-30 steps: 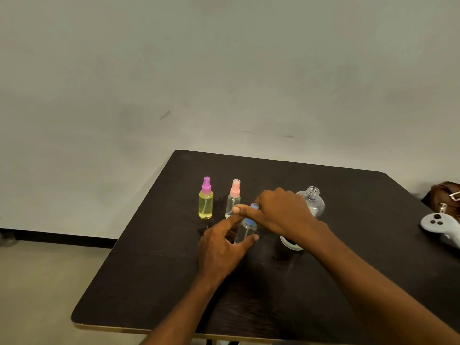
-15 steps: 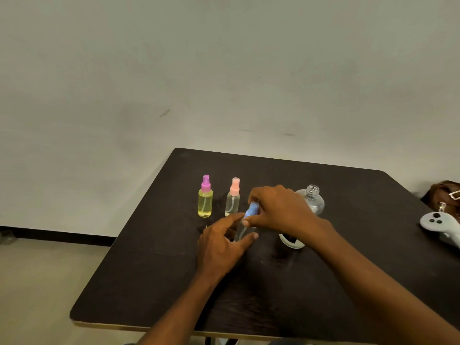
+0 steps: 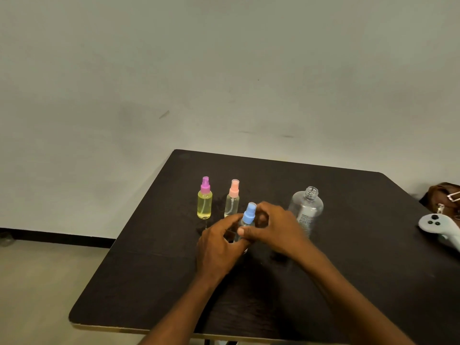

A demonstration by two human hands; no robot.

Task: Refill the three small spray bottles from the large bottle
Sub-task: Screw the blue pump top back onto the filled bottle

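Note:
Three small spray bottles stand on the dark table (image 3: 154,277). The purple-capped bottle (image 3: 204,199) holds yellow liquid. To its right is the pink-capped bottle (image 3: 232,199), almost clear. The blue-capped bottle (image 3: 248,217) stands nearer to me, between my hands. My left hand (image 3: 219,247) wraps its body from the left. My right hand (image 3: 275,227) grips it from the right, below the blue cap, thumb on its front. The large clear bottle (image 3: 307,207) stands uncapped just behind my right hand; it looks nearly empty.
A white game controller (image 3: 436,226) lies at the table's right edge, with a brown bag (image 3: 445,196) behind it. A plain wall is beyond the table, and floor lies to the left.
My right hand has slid down from the blue spray cap to the bottle's neck and body. The large bottle is now uncovered. My left hand stays on the bottle.

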